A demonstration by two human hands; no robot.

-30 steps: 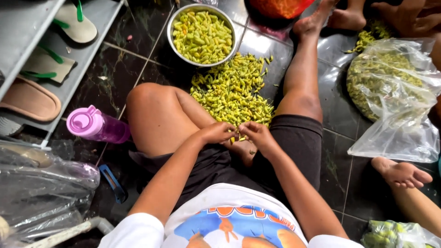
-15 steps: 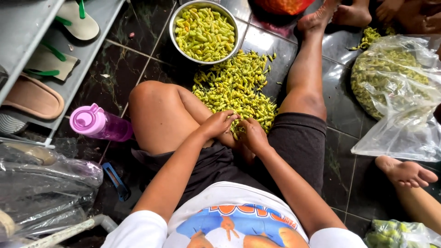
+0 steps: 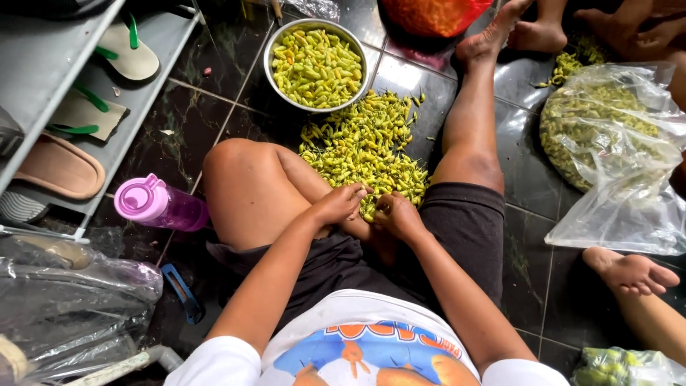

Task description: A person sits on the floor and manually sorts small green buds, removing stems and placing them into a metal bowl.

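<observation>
Now both hands [image 3: 368,209] closer on chillies [image 3: 364,146]

The top edge is cutting off the orange mesh sack [image 3: 436,14]; curled fingers are hiding whatever both hands are pinching, frame centre.

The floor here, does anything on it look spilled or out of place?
The yellow-green chillies lie in a loose heap on the bare tiled floor beside the metal bowl, not in it, with both hands at the heap's near edge. A pink bottle lies on its side by the knee.
</observation>
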